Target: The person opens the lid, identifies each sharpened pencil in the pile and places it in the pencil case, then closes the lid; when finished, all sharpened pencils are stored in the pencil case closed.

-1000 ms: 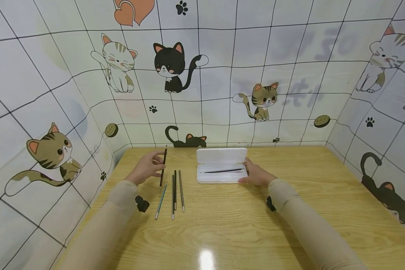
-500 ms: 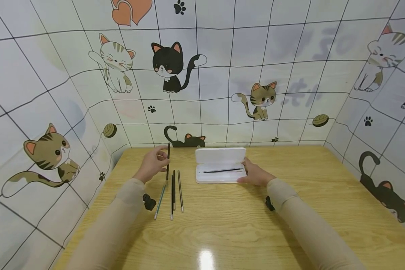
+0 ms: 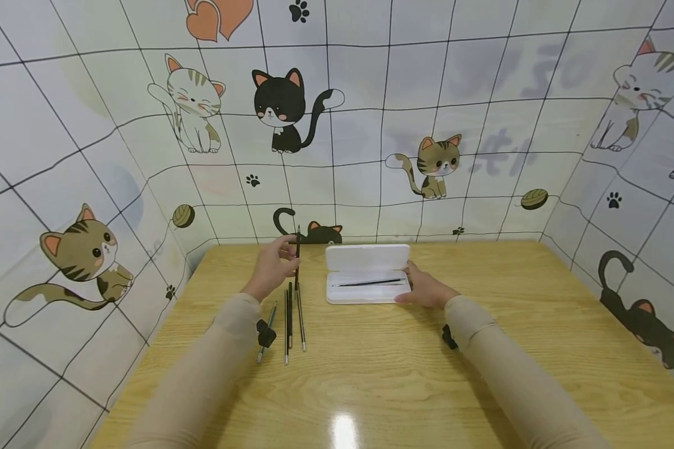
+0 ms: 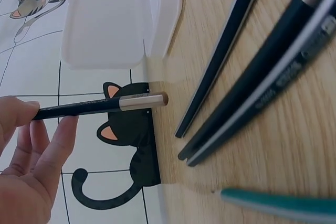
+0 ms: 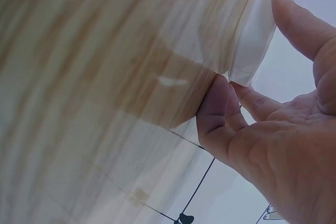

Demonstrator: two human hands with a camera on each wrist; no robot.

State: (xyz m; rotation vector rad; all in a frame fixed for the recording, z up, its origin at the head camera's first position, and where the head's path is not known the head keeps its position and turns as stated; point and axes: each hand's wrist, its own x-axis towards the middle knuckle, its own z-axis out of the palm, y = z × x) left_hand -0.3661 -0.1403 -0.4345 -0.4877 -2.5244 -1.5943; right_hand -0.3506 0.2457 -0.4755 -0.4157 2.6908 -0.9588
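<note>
My left hand (image 3: pixel 272 265) pinches a dark pencil (image 4: pixel 89 107) between thumb and fingertips, its metal-banded, brown-tipped end directed down toward the table. In the head view it stands nearly upright above the far ends of several other pencils. These include dark pencils (image 3: pixel 286 327) lying close together and a teal pencil (image 4: pixel 278 203). To their right is an open white pencil case (image 3: pixel 342 298), lid raised at the back, with a slim dark pencil (image 3: pixel 371 283) lying inside. My right hand (image 3: pixel 427 290) grips the case's right end, thumb at the front corner and fingers behind.
The wooden table (image 3: pixel 404 374) meets a wall covering (image 3: pixel 359 181) with cat drawings at its back and sides. A black wrist camera (image 3: pixel 266 334) overlaps the teal pencil in the head view.
My left hand has moved right with the dark pencil, from left of the lying pencils to above their far ends. The right hand and the pencil case stay in place.
</note>
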